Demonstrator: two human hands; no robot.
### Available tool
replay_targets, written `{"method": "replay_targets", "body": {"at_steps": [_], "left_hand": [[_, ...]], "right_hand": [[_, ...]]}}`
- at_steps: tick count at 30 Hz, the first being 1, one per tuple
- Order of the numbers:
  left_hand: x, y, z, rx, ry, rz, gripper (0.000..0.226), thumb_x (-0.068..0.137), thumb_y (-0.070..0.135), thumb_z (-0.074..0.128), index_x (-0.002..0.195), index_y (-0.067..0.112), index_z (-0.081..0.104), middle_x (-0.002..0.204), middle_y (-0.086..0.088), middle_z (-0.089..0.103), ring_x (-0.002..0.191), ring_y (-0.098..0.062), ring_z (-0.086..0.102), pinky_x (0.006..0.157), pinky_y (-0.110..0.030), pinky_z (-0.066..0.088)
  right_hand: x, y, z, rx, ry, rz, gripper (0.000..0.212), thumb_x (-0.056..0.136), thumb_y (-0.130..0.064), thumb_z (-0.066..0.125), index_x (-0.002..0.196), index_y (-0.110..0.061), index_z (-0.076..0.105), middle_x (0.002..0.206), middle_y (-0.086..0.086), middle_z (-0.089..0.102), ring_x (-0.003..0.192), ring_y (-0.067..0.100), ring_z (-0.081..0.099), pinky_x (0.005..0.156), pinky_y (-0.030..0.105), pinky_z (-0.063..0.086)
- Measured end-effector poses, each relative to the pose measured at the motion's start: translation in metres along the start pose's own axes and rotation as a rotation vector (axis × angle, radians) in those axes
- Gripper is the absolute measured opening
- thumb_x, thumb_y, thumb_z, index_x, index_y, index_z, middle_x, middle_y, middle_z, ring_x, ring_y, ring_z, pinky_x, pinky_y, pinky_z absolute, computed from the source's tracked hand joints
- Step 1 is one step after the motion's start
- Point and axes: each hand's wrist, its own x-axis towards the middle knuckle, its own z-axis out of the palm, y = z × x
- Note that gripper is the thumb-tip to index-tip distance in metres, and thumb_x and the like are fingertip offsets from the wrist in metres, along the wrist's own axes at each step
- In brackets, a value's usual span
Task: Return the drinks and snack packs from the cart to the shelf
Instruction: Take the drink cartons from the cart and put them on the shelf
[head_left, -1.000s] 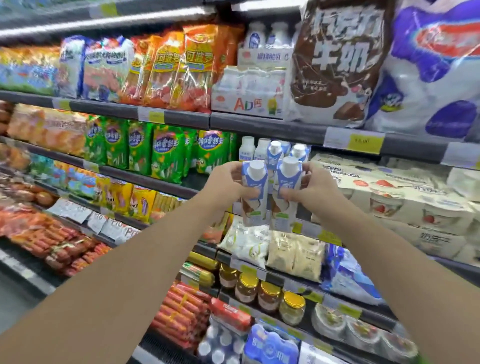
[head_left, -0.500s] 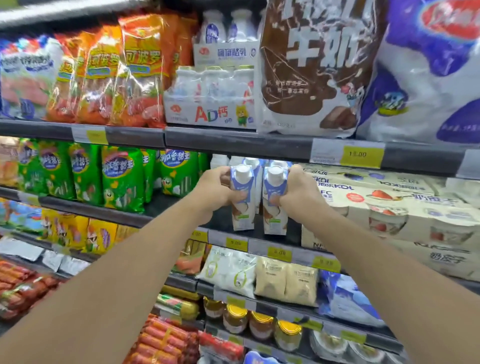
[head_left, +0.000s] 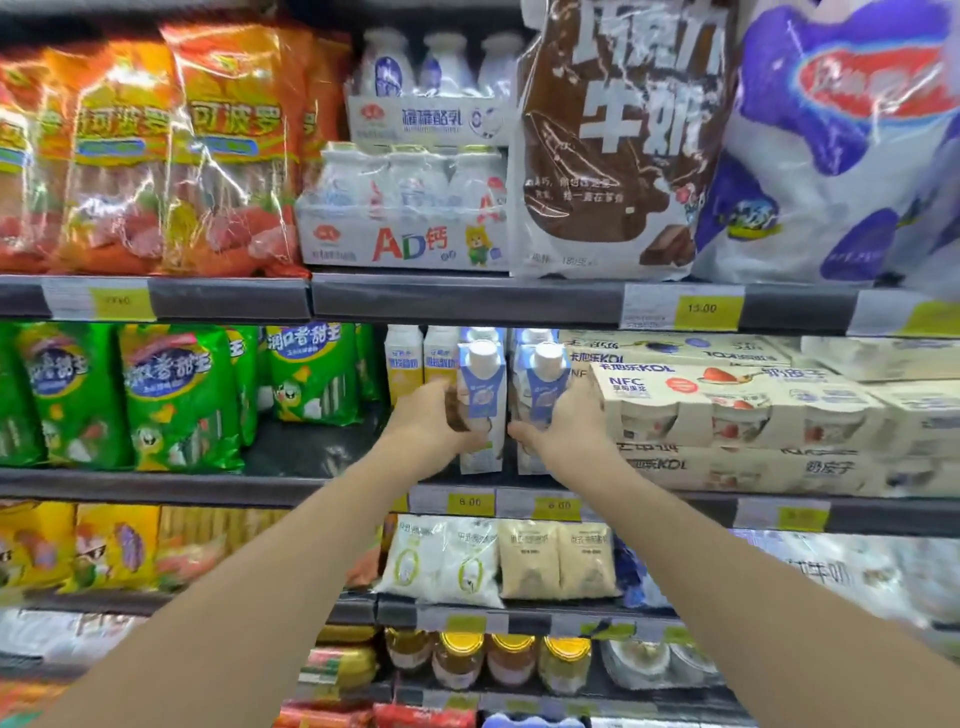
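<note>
Our left hand (head_left: 434, 426) is wrapped around one blue-and-white drink carton (head_left: 482, 410), and our right hand (head_left: 563, 423) is curled around a second carton (head_left: 543, 400). The two stand upright, side by side and nearly touching, and appear to be on or just above the front edge of the middle shelf (head_left: 311, 488).

To finish this well, we should probably seat both bases flat on the shelf, slide them straight back against the row behind, keep the labels facing out, and only then let go, so neither tips.

Counting outward: two cartons in our hands; directly behind them at least two more white caps (head_left: 532, 335) of the same kind, the rest hidden. Just left of our left hand stand two yellow-and-white cartons (head_left: 421, 358). Right of our right hand sit stacked cream yogurt multipacks (head_left: 727, 400); we cannot count them exactly. Below our hands, two yellow price tags (head_left: 511, 503) mark this spot.
</note>
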Motion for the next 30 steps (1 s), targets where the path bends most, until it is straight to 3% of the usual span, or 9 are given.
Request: {"method": "replay_targets", "body": {"at_steps": [3, 7, 11, 16, 19, 22, 24, 27, 30], "left_hand": [[0.002, -0.003, 0.005, 0.055, 0.030, 0.018, 0.034, 0.072, 0.023, 0.083, 0.099, 0.020, 0.062, 0.095, 0.005, 0.069, 0.089, -0.015, 0.065, 0.075, -0.027, 0.049], [0.006, -0.005, 0.008, 0.042, 0.025, 0.043, 0.039, 0.073, 0.024, 0.084, 0.104, 0.019, 0.061, 0.098, 0.004, 0.070, 0.089, -0.015, 0.064, 0.074, -0.027, 0.047], [0.005, -0.007, 0.008, 0.011, 0.020, 0.052, 0.038, 0.075, 0.023, 0.083, 0.106, 0.020, 0.061, 0.099, 0.007, 0.069, 0.090, -0.013, 0.063, 0.074, -0.024, 0.045], [0.002, -0.007, 0.008, 0.040, 0.007, 0.021, 0.043, 0.075, 0.026, 0.083, 0.110, 0.019, 0.059, 0.105, 0.005, 0.069, 0.094, -0.013, 0.062, 0.075, -0.025, 0.044], [-0.009, -0.010, 0.006, 0.090, -0.050, -0.026, 0.056, 0.075, 0.037, 0.083, 0.118, 0.017, 0.053, 0.114, 0.003, 0.064, 0.101, -0.016, 0.060, 0.080, -0.028, 0.046], [-0.028, -0.014, -0.006, 0.281, -0.061, 0.014, 0.063, 0.081, 0.050, 0.073, 0.126, 0.014, 0.049, 0.122, 0.000, 0.054, 0.108, -0.019, 0.055, 0.084, -0.029, 0.046], [-0.041, -0.009, -0.014, 0.375, -0.085, 0.124, 0.046, 0.086, 0.051, 0.066, 0.118, 0.019, 0.052, 0.114, 0.002, 0.054, 0.098, -0.014, 0.055, 0.080, -0.027, 0.046], [-0.058, 0.021, -0.010, 0.383, -0.227, 0.272, 0.025, 0.092, 0.046, 0.059, 0.105, 0.025, 0.055, 0.097, 0.010, 0.057, 0.086, -0.007, 0.056, 0.074, -0.025, 0.047], [-0.071, 0.062, 0.028, 0.352, -0.351, 0.422, 0.022, 0.097, 0.042, 0.054, 0.106, 0.022, 0.058, 0.094, 0.010, 0.059, 0.085, -0.008, 0.057, 0.076, -0.026, 0.050]], "right_hand": [[-0.006, 0.005, 0.009, -0.049, 0.057, 0.017, 0.050, 0.087, -0.028, 0.074, 0.122, -0.006, 0.045, 0.101, 0.004, 0.058, 0.101, 0.029, 0.062, 0.087, 0.043, 0.053], [-0.013, 0.005, 0.011, -0.135, 0.096, 0.014, 0.040, 0.091, -0.030, 0.067, 0.114, -0.007, 0.042, 0.080, -0.003, 0.048, 0.084, 0.027, 0.060, 0.071, 0.035, 0.049], [-0.016, 0.005, 0.009, -0.122, 0.084, 0.017, 0.042, 0.091, -0.030, 0.067, 0.117, -0.010, 0.041, 0.096, 0.001, 0.057, 0.091, 0.026, 0.060, 0.077, 0.038, 0.051], [-0.021, 0.005, 0.009, -0.156, 0.069, 0.026, 0.051, 0.093, -0.033, 0.065, 0.127, -0.006, 0.038, 0.114, 0.010, 0.059, 0.092, 0.025, 0.055, 0.068, 0.031, 0.041], [-0.026, 0.010, 0.004, -0.205, -0.006, 0.048, 0.066, 0.091, -0.042, 0.066, 0.133, -0.003, 0.035, 0.114, 0.010, 0.058, 0.090, 0.023, 0.056, 0.056, 0.029, 0.041], [-0.034, 0.015, -0.006, -0.178, -0.036, 0.049, 0.065, 0.090, -0.048, 0.065, 0.133, -0.007, 0.037, 0.120, 0.008, 0.059, 0.093, 0.022, 0.059, 0.070, 0.034, 0.052], [-0.046, 0.017, -0.017, -0.183, -0.055, 0.038, 0.065, 0.091, -0.051, 0.061, 0.135, -0.009, 0.039, 0.118, 0.006, 0.058, 0.085, 0.016, 0.056, 0.065, 0.030, 0.046], [-0.064, 0.029, -0.042, -0.238, -0.079, -0.001, 0.064, 0.091, -0.058, 0.057, 0.135, -0.012, 0.048, 0.118, 0.003, 0.061, 0.095, 0.017, 0.057, 0.073, 0.029, 0.044], [-0.082, 0.049, -0.081, -0.327, -0.039, 0.017, 0.057, 0.092, -0.057, 0.056, 0.131, -0.015, 0.054, 0.113, 0.000, 0.065, 0.100, 0.018, 0.059, 0.079, 0.028, 0.045]]}}
